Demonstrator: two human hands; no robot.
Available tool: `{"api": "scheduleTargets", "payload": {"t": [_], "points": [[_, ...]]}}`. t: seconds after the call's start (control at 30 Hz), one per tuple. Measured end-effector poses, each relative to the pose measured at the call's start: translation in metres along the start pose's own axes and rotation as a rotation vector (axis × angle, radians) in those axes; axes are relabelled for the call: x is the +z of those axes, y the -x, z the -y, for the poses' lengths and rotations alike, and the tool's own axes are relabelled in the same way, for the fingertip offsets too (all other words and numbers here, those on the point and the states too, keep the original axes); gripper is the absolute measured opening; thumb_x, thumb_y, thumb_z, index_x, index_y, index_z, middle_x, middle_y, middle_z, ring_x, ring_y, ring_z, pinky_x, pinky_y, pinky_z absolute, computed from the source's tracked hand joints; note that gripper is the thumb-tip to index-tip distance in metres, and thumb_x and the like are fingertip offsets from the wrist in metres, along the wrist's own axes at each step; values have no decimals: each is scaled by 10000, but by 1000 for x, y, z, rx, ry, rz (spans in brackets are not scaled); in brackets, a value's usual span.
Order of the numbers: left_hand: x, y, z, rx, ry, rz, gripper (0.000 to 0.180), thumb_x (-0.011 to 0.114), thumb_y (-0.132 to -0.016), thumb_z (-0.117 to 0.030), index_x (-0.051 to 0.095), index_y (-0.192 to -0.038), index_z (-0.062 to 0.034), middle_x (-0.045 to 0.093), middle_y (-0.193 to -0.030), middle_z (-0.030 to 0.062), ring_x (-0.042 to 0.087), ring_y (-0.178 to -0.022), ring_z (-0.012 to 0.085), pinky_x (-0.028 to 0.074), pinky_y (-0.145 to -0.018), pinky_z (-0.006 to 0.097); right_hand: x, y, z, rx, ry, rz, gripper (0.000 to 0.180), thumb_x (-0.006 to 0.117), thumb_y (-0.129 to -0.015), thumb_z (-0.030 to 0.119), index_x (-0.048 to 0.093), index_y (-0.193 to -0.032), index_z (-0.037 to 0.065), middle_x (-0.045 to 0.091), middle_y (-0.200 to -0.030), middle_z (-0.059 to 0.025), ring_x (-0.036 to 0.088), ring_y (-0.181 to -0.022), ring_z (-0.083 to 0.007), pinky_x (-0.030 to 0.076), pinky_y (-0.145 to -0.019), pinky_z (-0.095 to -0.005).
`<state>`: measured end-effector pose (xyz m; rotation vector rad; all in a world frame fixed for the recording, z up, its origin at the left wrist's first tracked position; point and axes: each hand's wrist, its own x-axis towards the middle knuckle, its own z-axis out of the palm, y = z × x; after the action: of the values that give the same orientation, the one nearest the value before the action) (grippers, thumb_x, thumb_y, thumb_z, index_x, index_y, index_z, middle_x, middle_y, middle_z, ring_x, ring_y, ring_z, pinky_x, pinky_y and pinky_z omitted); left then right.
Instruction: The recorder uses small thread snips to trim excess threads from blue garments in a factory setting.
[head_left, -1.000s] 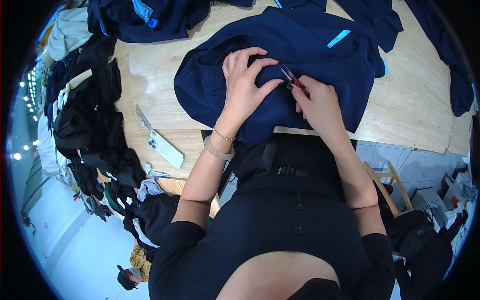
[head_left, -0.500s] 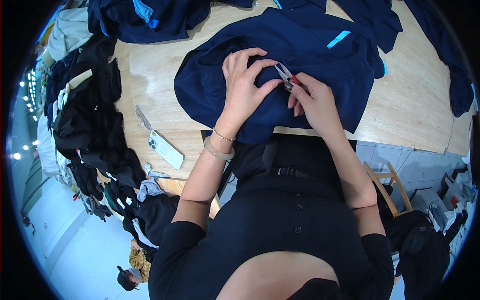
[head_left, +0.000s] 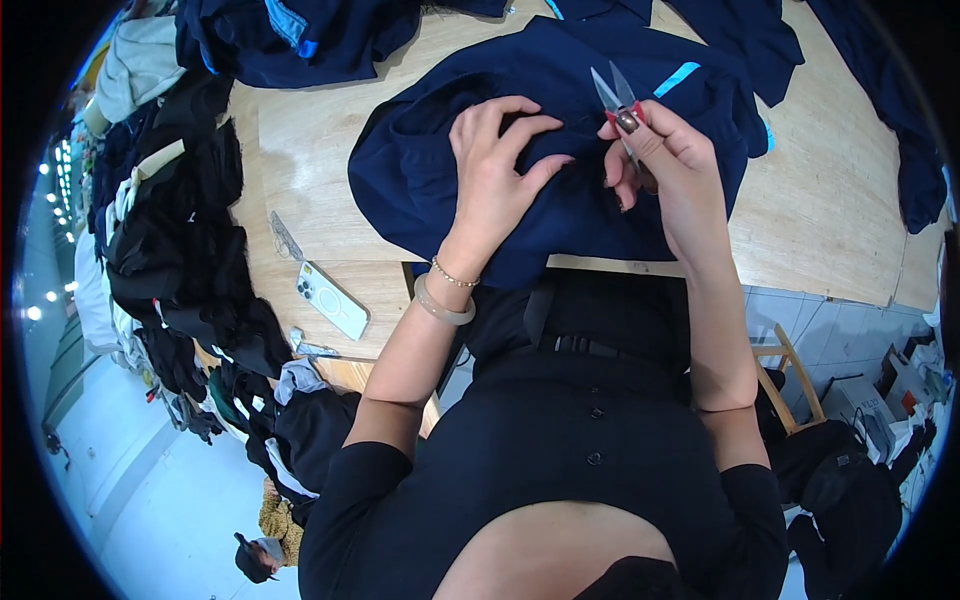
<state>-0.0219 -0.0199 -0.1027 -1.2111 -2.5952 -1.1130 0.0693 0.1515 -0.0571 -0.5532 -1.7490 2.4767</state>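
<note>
A dark navy garment (head_left: 430, 190) lies bunched on the wooden table in front of me, with a gathered band across its upper part and a light blue strip (head_left: 678, 79) on its right side. My left hand (head_left: 493, 165) rests on the garment with its fingers spread and the thumb well apart, holding nothing that I can see. In my right hand (head_left: 660, 155) is a pair of thread snips (head_left: 612, 90) with red on the handles. Their blades stand apart and point away from me, above the cloth and clear of my left hand.
On the table to the left lie a white phone (head_left: 335, 303) and a small see-through packet (head_left: 285, 236). Piles of dark clothes (head_left: 180, 235) line the left edge. More navy garments (head_left: 310, 45) lie at the far side. A wooden stool (head_left: 785, 375) stands at right; a person (head_left: 268, 540) is at lower left.
My right hand has moved up and to the right with the snips, away from my left hand. The left fingertips, close together before, have spread apart.
</note>
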Motion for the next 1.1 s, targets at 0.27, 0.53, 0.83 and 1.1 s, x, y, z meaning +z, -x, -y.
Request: {"api": "scheduleTargets", "payload": {"t": [0.27, 0.53, 0.83, 1.1], "points": [[-11, -1, -1, 48, 162, -25, 258, 759, -692, -19, 689, -939, -43, 537, -994, 75, 552, -859, 206, 462, -747, 285, -17, -7, -8, 19, 57, -108, 242, 482, -996, 210, 619, -943, 18, 591, -656, -40, 521, -491, -68, 408, -484, -176], [8, -11, 12, -96, 465, 55, 107, 686, -773, -6, 638, -865, -31, 606, -858, 41, 579, -775, 143, 468, -722, 275, -28, -24, -28, -6, 30, -67, 263, 461, -1002, 235, 612, -986, 20, 589, -677, -8, 494, -508, -48, 382, -495, -169], [0, -16, 23, -465, 1037, 6, 33, 587, -897, 34, 590, -928, 23, 641, -866, 74, 630, -812, 126, 514, -772, 231, -26, -27, -24, -69, 112, -13, 238, 533, -977, 188, 672, -1063, 15, 577, -743, 15, 506, -618, -46, 383, -552, -161], [-1, -18, 29, -448, 1170, 55, 39, 596, -906, -4, 594, -943, 8, 642, -867, 75, 620, -796, 126, 509, -759, 236, -19, -19, -23, -639, 955, -82, 223, 742, -741, 69, 716, -962, 84, 516, -777, -26, 485, -738, -182, 426, -642, -282]]}}
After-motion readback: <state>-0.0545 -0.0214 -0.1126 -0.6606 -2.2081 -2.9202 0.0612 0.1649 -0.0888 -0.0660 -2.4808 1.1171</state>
